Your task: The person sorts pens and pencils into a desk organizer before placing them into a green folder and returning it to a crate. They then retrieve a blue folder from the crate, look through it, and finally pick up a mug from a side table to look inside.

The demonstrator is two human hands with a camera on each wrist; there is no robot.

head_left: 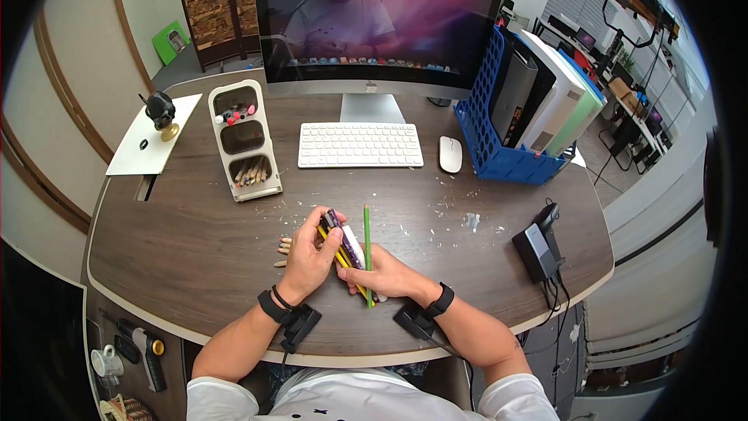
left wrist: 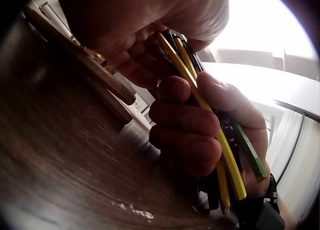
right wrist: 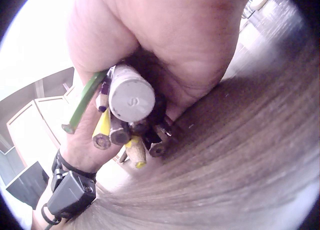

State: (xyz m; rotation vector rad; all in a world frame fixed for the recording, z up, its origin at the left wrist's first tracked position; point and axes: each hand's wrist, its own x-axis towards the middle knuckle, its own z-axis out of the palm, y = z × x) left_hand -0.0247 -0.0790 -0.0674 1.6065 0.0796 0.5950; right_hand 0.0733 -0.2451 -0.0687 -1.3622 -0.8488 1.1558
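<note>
Both hands hold one bundle of pencils and pens above the desk's front part. My left hand (head_left: pixel 311 253) grips its upper end, thumb along a dark purple pen (head_left: pixel 333 219). My right hand (head_left: pixel 384 271) has its fingers curled round the lower part. A green pencil (head_left: pixel 367 226) stands apart from the bundle under the right thumb. In the left wrist view yellow pencils (left wrist: pixel 231 165) and the green one (left wrist: pixel 251 152) stick out below the right fingers. The right wrist view shows a white round-ended stick (right wrist: pixel 132 97) among several pencil ends.
Wooden pencils (head_left: pixel 283 249) lie beside the left hand. Behind are a holder (head_left: pixel 270 185) with pencils and pens, a keyboard (head_left: pixel 360 146), a mouse (head_left: pixel 450 154) and a blue file rack (head_left: pixel 506 169). White scraps (head_left: pixel 473 221) dot the desk; a black adapter (head_left: pixel 535 253) lies right.
</note>
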